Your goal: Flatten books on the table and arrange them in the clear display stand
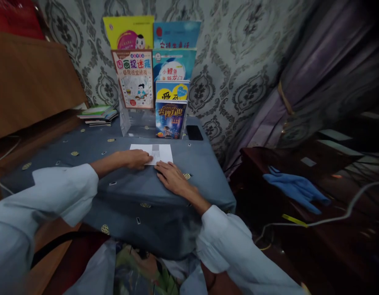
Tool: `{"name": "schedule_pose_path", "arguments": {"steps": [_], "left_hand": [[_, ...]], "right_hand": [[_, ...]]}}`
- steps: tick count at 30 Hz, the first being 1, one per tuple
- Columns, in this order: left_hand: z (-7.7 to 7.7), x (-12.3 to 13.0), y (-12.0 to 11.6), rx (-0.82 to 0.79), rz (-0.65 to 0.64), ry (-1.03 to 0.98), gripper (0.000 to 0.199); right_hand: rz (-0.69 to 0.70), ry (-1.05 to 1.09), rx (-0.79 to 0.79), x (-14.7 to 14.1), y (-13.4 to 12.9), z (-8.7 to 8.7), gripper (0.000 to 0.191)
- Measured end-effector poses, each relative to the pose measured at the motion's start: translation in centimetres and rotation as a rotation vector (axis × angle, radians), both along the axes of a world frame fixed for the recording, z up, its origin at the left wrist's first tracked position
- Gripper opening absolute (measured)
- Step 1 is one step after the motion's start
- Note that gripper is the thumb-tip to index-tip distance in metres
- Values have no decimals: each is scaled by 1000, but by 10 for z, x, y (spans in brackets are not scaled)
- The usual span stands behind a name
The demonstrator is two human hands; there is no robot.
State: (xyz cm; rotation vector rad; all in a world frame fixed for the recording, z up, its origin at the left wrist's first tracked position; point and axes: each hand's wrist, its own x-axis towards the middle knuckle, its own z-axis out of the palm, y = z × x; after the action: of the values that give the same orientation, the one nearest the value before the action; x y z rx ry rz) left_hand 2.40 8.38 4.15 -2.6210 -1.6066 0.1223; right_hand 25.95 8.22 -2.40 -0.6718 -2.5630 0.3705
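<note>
A white sheet of paper (166,152) with a small grey printed block lies on the blue-grey tablecloth (128,184). My left hand (136,158) rests on the left part of the sheet, its fingers curled and the index finger pointing at the print; whether anything is in its fingers is too small to tell. At the sheet's lower edge, my right hand (172,176) lies flat with its fingers spread, the fingertips touching the paper.
Behind the sheet a clear stand (137,125) holds several books (171,119). A black phone (194,132) lies right of it, and a stack of booklets (98,114) sits back left. At the right, a blue cloth (295,188) and a white cable (330,221) rest on dark furniture.
</note>
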Motion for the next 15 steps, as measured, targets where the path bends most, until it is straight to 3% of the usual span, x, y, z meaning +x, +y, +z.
{"name": "schedule_pose_path", "arguments": {"steps": [3,6,11,15], "left_hand": [[1,10,-10,-73,-59,151,31],[-1,17,-20,-16,-40,224,37],[-9,19,-31,63,-15,263,42],[-10,13,-33,52,1,159,40]], "right_hand": [[-3,20,2,1,0,-2,40],[1,27,-8,2,2,-4,45],[-4,27,-20,3,3,-2,50],[-49,-10,-24,2,13,3,47]]}}
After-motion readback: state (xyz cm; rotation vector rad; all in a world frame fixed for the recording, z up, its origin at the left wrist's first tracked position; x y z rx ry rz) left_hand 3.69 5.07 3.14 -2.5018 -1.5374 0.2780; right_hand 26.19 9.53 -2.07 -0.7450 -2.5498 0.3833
